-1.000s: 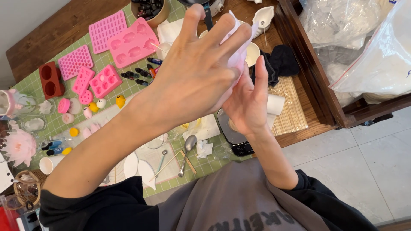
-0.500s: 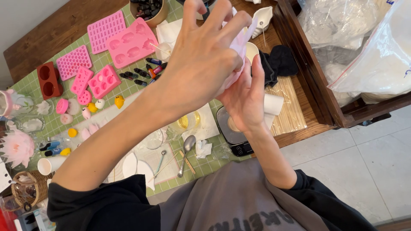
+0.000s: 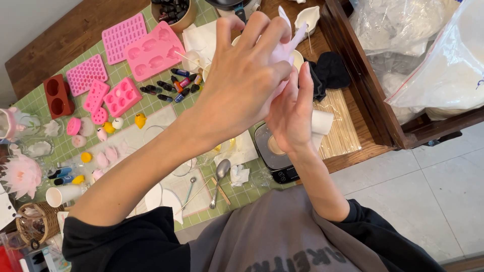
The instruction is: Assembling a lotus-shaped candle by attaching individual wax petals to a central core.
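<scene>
I see both hands raised over the worktop [image 3: 60,35] near the upper middle of the frame. My left hand [image 3: 242,85] has its grip pinched on a pale pink mould [image 3: 283,50], fingers curled over its top; my right hand [image 3: 292,118] presses against the mould from below with fingers straight and close together, palm toward it, so the mould sits clamped between the two hands. Below the right hand lies a small dark scale [image 3: 275,153], and just right of it a white cup [image 3: 321,122] on a bamboo mat [image 3: 343,133]. A black cloth [image 3: 330,70] lies above the mat. At upper left I see pink moulds [image 3: 151,48] laid flat on a green grid mat [image 3: 136,108], with a dark red mould [image 3: 57,94] further left. Small dye bottles [image 3: 174,88], slim and dark with coloured caps, lie scattered at centre left. At the upper right, clear plastic bags [image 3: 443,65] with white contents fill a wooden tray [image 3: 363,85]; one has a red zip strip along its edge. A spoon [image 3: 219,176] lies at lower centre, beside crumpled tissue [image 3: 239,175]. At far left are a pink flower [image 3: 20,174], a wicker basket [image 3: 35,221] and a paper cup [image 3: 63,194]. Little yellow and pink figures [image 3: 108,127] dot the mat.
</scene>
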